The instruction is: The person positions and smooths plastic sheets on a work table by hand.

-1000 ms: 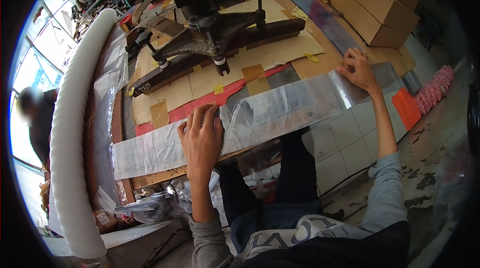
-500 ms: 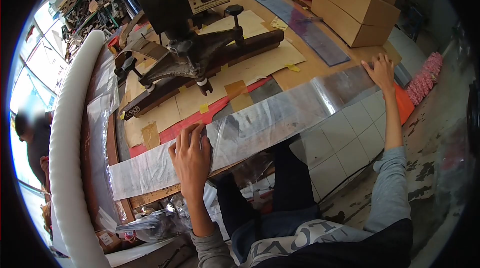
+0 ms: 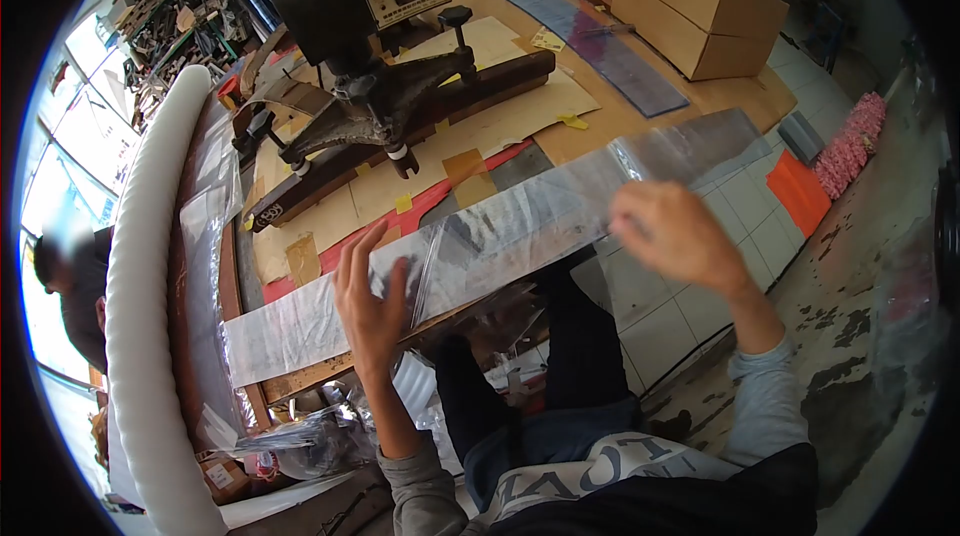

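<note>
A long strip of clear plastic film [image 3: 520,226] lies along the table's front edge, its right end reaching past the table over the floor tiles. My left hand [image 3: 370,301] is over the strip's left part with fingers apart, the thumb away from the others; whether it presses on the film I cannot tell. A fold line crosses the film just right of that hand. My right hand [image 3: 685,241] is at the strip's front edge, right of the middle. Its fingers look bent but are smeared by motion, and anything in them cannot be made out.
Behind the strip stands a press machine [image 3: 375,111] with a long dark bar over taped cardboard. Another bluish plastic strip [image 3: 600,51] and stacked cardboard boxes [image 3: 700,6] are on the table. A white foam roll [image 3: 150,286] runs along the left; a person [image 3: 85,296] is beyond it.
My right hand has left the strip's right end and moved left and toward me. My left hand's fingers have spread and lifted somewhat.
</note>
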A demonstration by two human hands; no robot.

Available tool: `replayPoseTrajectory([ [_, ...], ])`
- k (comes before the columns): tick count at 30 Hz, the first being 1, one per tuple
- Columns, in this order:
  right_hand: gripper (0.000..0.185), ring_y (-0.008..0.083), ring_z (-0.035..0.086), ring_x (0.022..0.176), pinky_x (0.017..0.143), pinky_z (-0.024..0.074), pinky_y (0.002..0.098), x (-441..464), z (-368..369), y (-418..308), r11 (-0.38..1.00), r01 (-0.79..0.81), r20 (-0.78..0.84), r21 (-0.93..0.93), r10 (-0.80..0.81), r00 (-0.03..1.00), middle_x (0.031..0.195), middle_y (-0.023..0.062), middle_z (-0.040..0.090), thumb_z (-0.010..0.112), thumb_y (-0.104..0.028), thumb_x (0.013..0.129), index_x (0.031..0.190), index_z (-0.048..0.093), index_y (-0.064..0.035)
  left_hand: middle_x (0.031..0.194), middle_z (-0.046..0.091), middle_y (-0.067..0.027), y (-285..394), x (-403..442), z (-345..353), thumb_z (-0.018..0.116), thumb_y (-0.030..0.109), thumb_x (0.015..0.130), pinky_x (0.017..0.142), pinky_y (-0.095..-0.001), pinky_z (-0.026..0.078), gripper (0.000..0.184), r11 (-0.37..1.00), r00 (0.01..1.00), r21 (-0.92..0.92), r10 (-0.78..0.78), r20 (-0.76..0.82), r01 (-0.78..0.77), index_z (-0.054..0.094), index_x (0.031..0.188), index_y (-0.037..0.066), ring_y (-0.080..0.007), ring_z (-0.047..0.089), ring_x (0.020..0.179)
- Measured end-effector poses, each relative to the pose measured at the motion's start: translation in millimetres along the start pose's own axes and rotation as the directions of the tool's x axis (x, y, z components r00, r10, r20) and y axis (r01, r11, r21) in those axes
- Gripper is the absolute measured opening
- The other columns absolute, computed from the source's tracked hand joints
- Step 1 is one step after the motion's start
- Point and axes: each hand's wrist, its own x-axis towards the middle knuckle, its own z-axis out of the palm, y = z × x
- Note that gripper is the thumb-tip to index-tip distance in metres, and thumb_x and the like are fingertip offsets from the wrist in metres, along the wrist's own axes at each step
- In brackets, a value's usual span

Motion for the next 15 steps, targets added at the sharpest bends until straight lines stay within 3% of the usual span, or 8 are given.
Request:
replayPoseTrajectory([
  [3, 0.017, 0.0317, 0.059, 0.069, 0.065, 0.0466, 0.0419, 16.3, 10.9, -71.2, 0.784, 0.232, 0.19, 0.576, -0.405, 0.895, 0.071, 0.0154, 0.057, 0.054, -0.016, 0.083, 0.076, 0.054, -0.0005, 0.127, 0.051, -0.0125, 41.2, 4.6, 1.5, 0.068, 0.0, 0.069, 0.097, -0.04, 0.038, 0.05, 0.955, 0.971, -0.271, 0.169, 0.169, -0.119, 0.057, 0.117, 0.008, -0.0331, 0.05, 0.114],
  [5, 0.019, 0.0296, 0.061, 0.07, 0.065, 0.0467, 0.0401, 30.2, 22.3, -111.9, 0.567, 0.306, 0.187, 0.765, -0.65, 0.736, 0.075, 0.0142, 0.06, 0.054, -0.018, 0.084, 0.08, 0.055, 0.0003, 0.135, 0.044, -0.0126, 60.9, 4.0, 3.0, 0.071, -0.002, 0.064, 0.103, -0.039, 0.035, 0.059, 0.899, 0.914, -0.424, 0.259, 0.313, -0.11, 0.054, 0.12, 0.008, -0.034, 0.044, 0.122],
  [6, 0.019, 0.0275, 0.061, 0.072, 0.067, 0.0475, 0.0382, 41.1, 23.6, -126.9, 0.498, 0.334, 0.174, 0.8, -0.726, 0.665, 0.077, 0.0124, 0.061, 0.055, -0.019, 0.085, 0.081, 0.055, -0.0006, 0.133, 0.047, -0.0129, 67.3, 4.8, -3.6, 0.073, 0.007, 0.066, 0.104, -0.0411, 0.033, 0.058, 0.886, 0.861, -0.447, 0.32, 0.396, -0.123, 0.053, 0.12, 0.007, -0.0349, 0.043, 0.123],
  [8, 0.018, 0.0235, 0.062, 0.076, 0.069, 0.0489, 0.0344, 58.8, 21.5, -147.7, 0.345, 0.365, 0.129, 0.865, -0.854, 0.503, 0.08, 0.0089, 0.062, 0.056, -0.02, 0.086, 0.084, 0.055, -0.0023, 0.123, 0.053, -0.0202, 45.7, 5.5, -4.4, 0.067, 0.022, 0.07, 0.102, -0.0445, 0.035, 0.045, 0.8, 0.78, -0.481, 0.54, 0.316, -0.359, 0.057, 0.11, 0.004, -0.0341, 0.048, 0.119],
  [9, 0.018, 0.0217, 0.062, 0.077, 0.069, 0.0495, 0.0336, 65.7, 18.0, -148.8, 0.314, 0.296, 0.106, 0.902, -0.826, 0.554, 0.081, 0.0089, 0.063, 0.056, -0.02, 0.087, 0.084, 0.056, -0.002, 0.114, 0.057, -0.0216, 47.7, -9.9, -4.9, 0.064, 0.025, 0.072, 0.101, -0.0456, 0.035, 0.037, 0.774, 0.886, -0.621, 0.367, 0.283, -0.122, 0.059, 0.102, 0.003, -0.0338, 0.051, 0.114],
  [11, 0.02, 0.0182, 0.063, 0.078, 0.07, 0.0508, 0.032, 90.2, 7.6, -141.0, 0.242, 0.166, 0.078, 0.956, -0.755, 0.651, 0.082, 0.009, 0.065, 0.055, -0.021, 0.088, 0.085, 0.056, -0.0015, 0.098, 0.063, -0.0244, 51.9, -40.4, -5.8, 0.059, 0.03, 0.077, 0.099, -0.0478, 0.037, 0.031, 0.381, 0.983, -0.908, -0.025, 0.181, 0.177, 0.062, 0.085, 0.0, -0.0333, 0.058, 0.105],
  [13, 0.026, 0.0172, 0.064, 0.084, 0.071, 0.0526, 0.0318, 116.9, 11.6, -112.7, 0.117, -0.004, 0.076, 0.993, -0.617, 0.783, 0.091, 0.0126, 0.065, 0.056, -0.026, 0.089, 0.095, 0.055, -0.0013, 0.09, 0.067, -0.0196, 1.6, -37.7, -22.5, 0.062, 0.014, 0.08, 0.098, -0.0462, 0.038, 0.016, 0.55, 0.912, -0.835, 0.336, 0.237, 0.014, 0.059, 0.081, -0.002, -0.0296, 0.062, 0.098],
  [15, 0.046, 0.0225, 0.064, 0.089, 0.073, 0.0536, 0.0337, 127.8, 17.4, -83.8, 0.161, -0.089, 0.136, 0.983, -0.311, 0.941, 0.103, 0.0207, 0.061, 0.052, -0.04, 0.091, 0.115, 0.046, -0.0015, 0.086, 0.065, -0.0191, 3.1, -45.7, -25.2, 0.062, 0.02, 0.08, 0.087, -0.0421, 0.046, 0.021, 0.559, 0.962, -0.809, 0.071, 0.263, 0.18, 0.06, 0.079, -0.001, -0.026, 0.064, 0.085],
])
